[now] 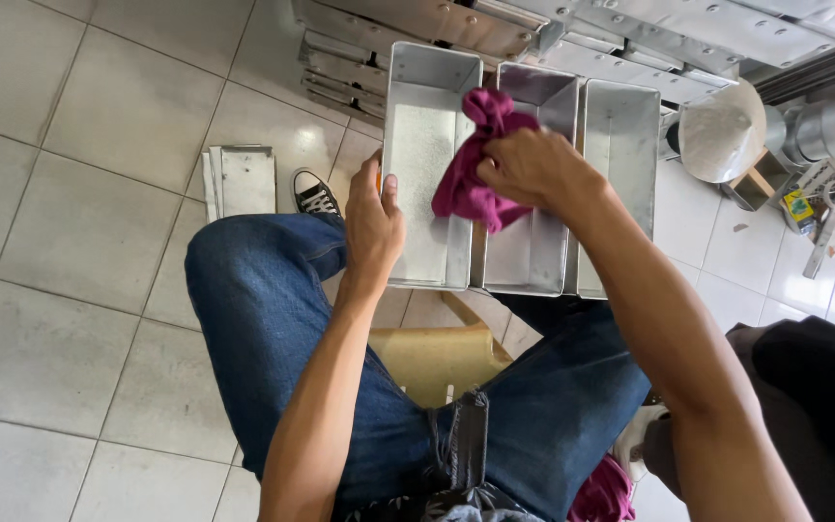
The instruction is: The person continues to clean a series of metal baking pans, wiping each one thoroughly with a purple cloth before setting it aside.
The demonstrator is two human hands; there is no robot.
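A joined set of three shiny metal loaf pans (pixel 533 261) rests across my knees, long sides running away from me. My left hand (pixel 374 222) grips the outer wall of the leftmost pan (pixel 417 174), thumb over the rim. Clutched in my right hand (pixel 533 169) is a crumpled magenta cloth (pixel 471 188), pressed on the wall between the left and middle pans. The right pan (pixel 620 145) has nothing in it.
I sit in blue jeans on a low wooden stool (pixel 437 358) over a pale tiled floor. Stacked metal pans (pixel 456 24) lie ahead. A flat metal piece (pixel 244 179) lies by my sneaker (pixel 313 193). A round metal lid (pixel 722 130) and tools stand at the right.
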